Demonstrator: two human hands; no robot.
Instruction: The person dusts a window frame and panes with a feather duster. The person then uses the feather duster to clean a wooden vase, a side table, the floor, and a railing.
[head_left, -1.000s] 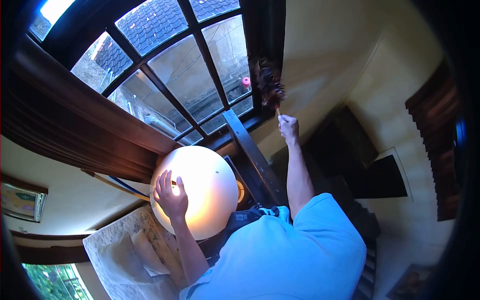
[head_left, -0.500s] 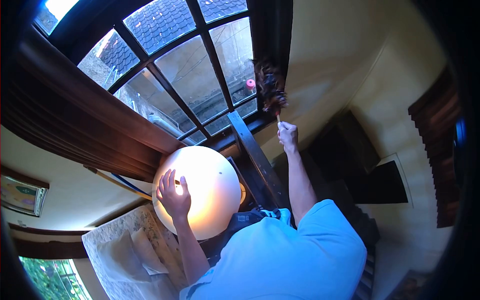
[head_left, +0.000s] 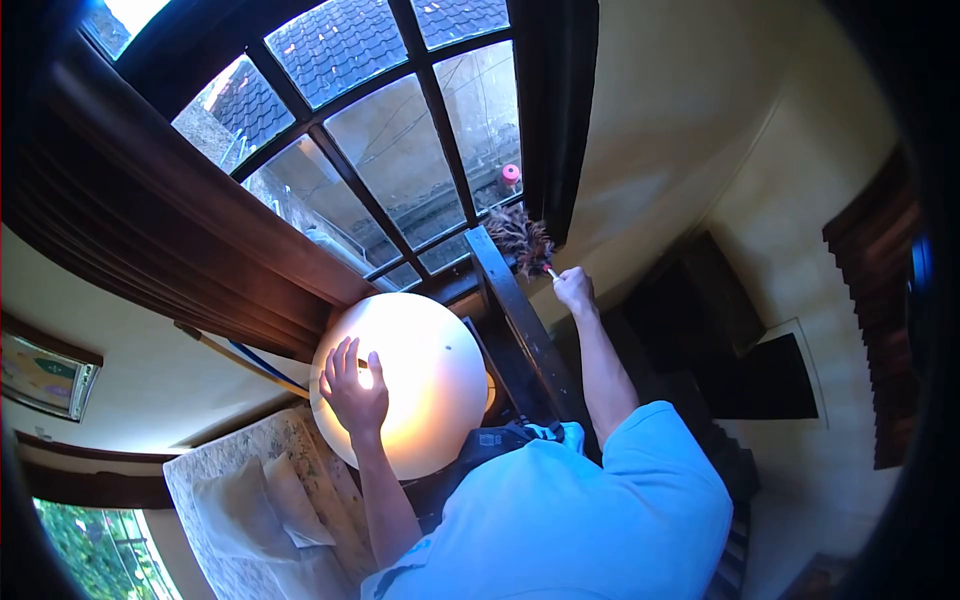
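Note:
A brown feather duster is in my right hand, with the fingers wrapped round its thin handle. Its feathers are at the lower right corner of the window frame, beside the top end of a dark wooden board. My left hand has its fingers spread over the large, glowing white lampshade. Whether the fingertips touch the shade is hard to make out.
A dark-framed window is ahead, with a brown curtain at its left. A bed with pillows stands at lower left, near a framed picture. Dark furniture lines the right side.
The feather duster has come down and to the left, from the window's right frame to its bottom corner. My right hand has dropped slightly. My left hand keeps its place by the lampshade.

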